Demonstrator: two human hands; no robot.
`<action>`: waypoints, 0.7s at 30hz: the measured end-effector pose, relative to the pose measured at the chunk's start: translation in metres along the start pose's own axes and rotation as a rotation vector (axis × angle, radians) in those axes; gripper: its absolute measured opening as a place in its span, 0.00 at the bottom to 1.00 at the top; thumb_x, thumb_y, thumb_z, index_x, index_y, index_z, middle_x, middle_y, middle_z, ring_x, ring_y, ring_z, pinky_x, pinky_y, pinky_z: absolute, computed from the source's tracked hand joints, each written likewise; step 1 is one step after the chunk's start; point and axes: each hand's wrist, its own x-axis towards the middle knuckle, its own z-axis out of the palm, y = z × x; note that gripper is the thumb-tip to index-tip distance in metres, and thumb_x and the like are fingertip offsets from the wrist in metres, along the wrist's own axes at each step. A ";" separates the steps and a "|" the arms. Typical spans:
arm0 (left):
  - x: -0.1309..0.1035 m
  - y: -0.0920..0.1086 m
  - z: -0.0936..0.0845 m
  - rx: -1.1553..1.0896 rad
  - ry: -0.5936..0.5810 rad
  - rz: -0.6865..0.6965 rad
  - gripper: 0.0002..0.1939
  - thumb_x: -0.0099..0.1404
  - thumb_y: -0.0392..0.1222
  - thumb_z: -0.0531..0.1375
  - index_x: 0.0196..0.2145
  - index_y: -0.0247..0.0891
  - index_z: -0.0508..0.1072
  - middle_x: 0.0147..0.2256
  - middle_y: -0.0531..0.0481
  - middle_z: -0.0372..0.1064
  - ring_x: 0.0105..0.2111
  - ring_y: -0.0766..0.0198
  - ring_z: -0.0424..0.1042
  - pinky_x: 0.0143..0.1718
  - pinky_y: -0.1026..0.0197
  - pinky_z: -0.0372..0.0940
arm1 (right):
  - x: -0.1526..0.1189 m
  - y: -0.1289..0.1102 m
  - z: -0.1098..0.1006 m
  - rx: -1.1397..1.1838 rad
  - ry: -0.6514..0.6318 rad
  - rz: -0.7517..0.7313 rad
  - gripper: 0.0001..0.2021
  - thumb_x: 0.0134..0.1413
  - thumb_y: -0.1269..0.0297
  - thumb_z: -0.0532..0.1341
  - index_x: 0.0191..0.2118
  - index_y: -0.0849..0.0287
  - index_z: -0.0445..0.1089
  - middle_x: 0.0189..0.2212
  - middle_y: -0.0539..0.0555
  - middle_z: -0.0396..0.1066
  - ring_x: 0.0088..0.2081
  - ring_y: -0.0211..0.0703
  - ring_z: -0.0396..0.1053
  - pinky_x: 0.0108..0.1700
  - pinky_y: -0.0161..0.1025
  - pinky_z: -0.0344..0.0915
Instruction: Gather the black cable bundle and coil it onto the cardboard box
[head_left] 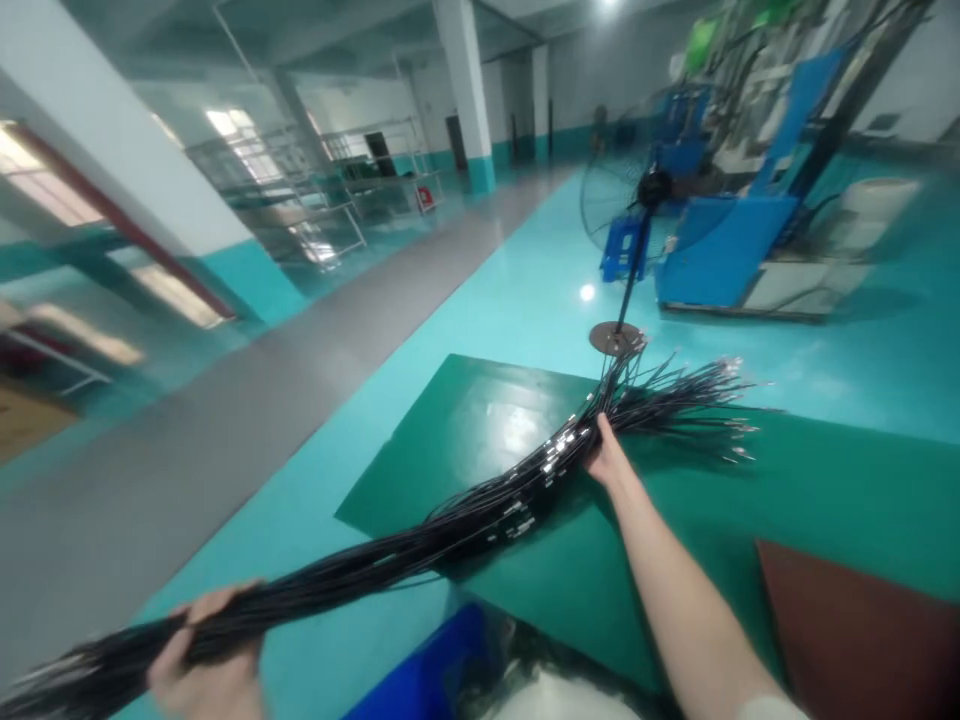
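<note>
Teal factory floor (525, 290) across most of the frame, crossed by a grey walkway (247, 420) running from lower left toward the upper centre. White pillar (465, 90) with a teal base at upper centre. Blue machinery (720, 240) at upper right, with a standing fan (637, 200) just left of it, round base down near the table's far edge. Green table (825, 480) filling the lower right, a brown patch (862, 620) at its near right corner. Blue bin edge (427, 680) at bottom centre, below the table.

Long bundle of black cables (450, 525) stretched diagonally from the lower left corner up to centre right, small pale tags along its middle, loose ends fanned out over the table at the far tip. Left hand (206, 660) at lower left, fist clenched around the near end of the bundle, blurred. Right hand (606, 455) at centre, arm extended, gripping the bundle just below the fanned ends, above the tabletop.
</note>
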 end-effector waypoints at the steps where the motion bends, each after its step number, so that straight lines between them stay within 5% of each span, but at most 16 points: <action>1: 0.010 -0.014 -0.015 -0.173 0.057 -0.065 0.14 0.41 0.34 0.54 0.30 0.34 0.57 0.23 0.57 0.54 0.28 0.75 0.58 0.47 0.61 0.63 | -0.001 0.002 -0.006 -0.239 0.080 0.081 0.25 0.45 0.48 0.58 0.41 0.66 0.61 0.40 0.60 0.66 0.37 0.41 0.66 0.43 0.39 0.63; 3: 0.030 -0.044 -0.042 -0.352 0.256 -0.226 0.11 0.43 0.29 0.53 0.28 0.31 0.59 0.23 0.56 0.57 0.28 0.74 0.60 0.44 0.59 0.62 | -0.011 0.003 -0.016 -0.805 0.230 0.161 0.24 0.46 0.50 0.59 0.38 0.70 0.63 0.36 0.63 0.67 0.32 0.41 0.66 0.40 0.40 0.62; 5: 0.046 -0.071 -0.060 -0.331 0.475 -0.413 0.05 0.47 0.30 0.51 0.26 0.30 0.59 0.23 0.54 0.60 0.29 0.70 0.62 0.41 0.56 0.61 | -0.027 0.005 -0.017 -1.405 0.237 0.028 0.17 0.49 0.57 0.57 0.39 0.67 0.66 0.36 0.59 0.67 0.34 0.42 0.65 0.42 0.40 0.60; 7: 0.056 -0.091 -0.070 -0.282 0.592 -0.543 0.02 0.49 0.31 0.51 0.25 0.31 0.60 0.23 0.53 0.62 0.29 0.67 0.63 0.38 0.57 0.60 | -0.044 0.014 -0.006 -1.799 -0.002 -0.250 0.14 0.52 0.63 0.53 0.42 0.62 0.67 0.40 0.54 0.66 0.41 0.40 0.63 0.47 0.38 0.57; 11: 0.071 -0.109 -0.074 -0.315 0.637 -0.618 0.03 0.49 0.28 0.51 0.24 0.30 0.58 0.21 0.54 0.59 0.25 0.70 0.61 0.34 0.61 0.60 | -0.059 0.050 0.025 -2.154 -0.785 -0.602 0.09 0.50 0.63 0.56 0.38 0.59 0.66 0.38 0.52 0.63 0.42 0.42 0.58 0.43 0.40 0.54; 13: 0.078 -0.103 -0.070 -0.338 0.630 -0.630 0.04 0.48 0.27 0.51 0.24 0.30 0.57 0.20 0.54 0.57 0.24 0.70 0.60 0.34 0.60 0.61 | -0.052 0.067 0.033 -2.287 -0.902 -0.715 0.08 0.47 0.63 0.59 0.34 0.60 0.63 0.36 0.53 0.61 0.39 0.44 0.56 0.40 0.42 0.51; 17: 0.081 -0.048 -0.036 -0.352 0.585 -0.570 0.04 0.47 0.28 0.51 0.24 0.30 0.58 0.21 0.53 0.59 0.25 0.68 0.62 0.37 0.55 0.61 | -0.020 0.084 0.043 -2.364 -0.596 -0.882 0.11 0.54 0.60 0.53 0.30 0.64 0.61 0.30 0.55 0.60 0.33 0.43 0.54 0.35 0.40 0.49; 21: 0.074 0.019 0.011 -0.450 0.371 -0.306 0.10 0.43 0.27 0.50 0.28 0.31 0.59 0.22 0.53 0.57 0.26 0.69 0.62 0.37 0.51 0.64 | 0.005 0.094 0.066 -2.277 -0.221 -0.873 0.13 0.55 0.58 0.52 0.30 0.64 0.61 0.30 0.57 0.60 0.34 0.42 0.54 0.35 0.38 0.49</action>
